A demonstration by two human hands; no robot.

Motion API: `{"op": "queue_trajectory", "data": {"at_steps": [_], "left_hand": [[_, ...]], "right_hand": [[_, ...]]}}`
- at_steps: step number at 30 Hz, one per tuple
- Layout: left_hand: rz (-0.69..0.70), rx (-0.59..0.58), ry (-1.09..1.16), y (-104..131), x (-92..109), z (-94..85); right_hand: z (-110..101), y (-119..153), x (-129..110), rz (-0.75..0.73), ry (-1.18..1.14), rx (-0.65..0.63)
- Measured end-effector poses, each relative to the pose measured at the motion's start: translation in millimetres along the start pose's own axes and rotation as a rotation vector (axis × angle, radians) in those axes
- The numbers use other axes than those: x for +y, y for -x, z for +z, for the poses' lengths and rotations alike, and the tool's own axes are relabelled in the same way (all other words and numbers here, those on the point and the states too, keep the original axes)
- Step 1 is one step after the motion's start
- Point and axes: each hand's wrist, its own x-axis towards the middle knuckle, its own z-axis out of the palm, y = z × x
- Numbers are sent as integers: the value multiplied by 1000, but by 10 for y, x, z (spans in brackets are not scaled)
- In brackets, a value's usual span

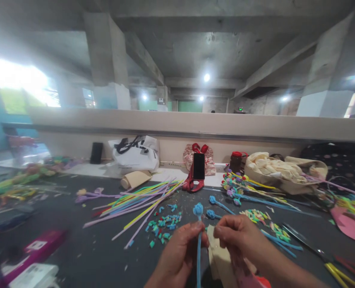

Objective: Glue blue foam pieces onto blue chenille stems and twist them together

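Observation:
Pinched between the thumb and fingers of my left hand is a blue fuzzy stem, upright, with a knotted blue bud at its top. My right hand is close beside it on the right, fingertips pressed together; whatever they hold, if anything, is too small to make out. Under and between the hands lies a beige strip of material. Two more blue buds on stems, an upper one and a lower one, rest on the dark table just beyond my hands.
Coloured stems and cut pieces lie left of centre. Finished-looking flower stems, small pieces and scissors are on the right. A phone stands behind; a magenta box is at lower left.

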Motion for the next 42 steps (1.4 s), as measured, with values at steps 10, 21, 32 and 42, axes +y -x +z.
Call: {"op": "queue_trajectory", "data": {"at_steps": [10,21,32,42], "left_hand": [[-34,-203,-179,-56,-68,2],[65,-291,-425,-69,-133,10],[6,-321,-425,-10,-91,46],[-151,-469,-271,-3,-89,14]], "right_hand": [[-191,-31,-49,-215,-80,-10],[-305,82,-39,-282,40,-247],[-283,62,18,-269,9,-256],[-318,105,-37,-330,29,-340]]}}
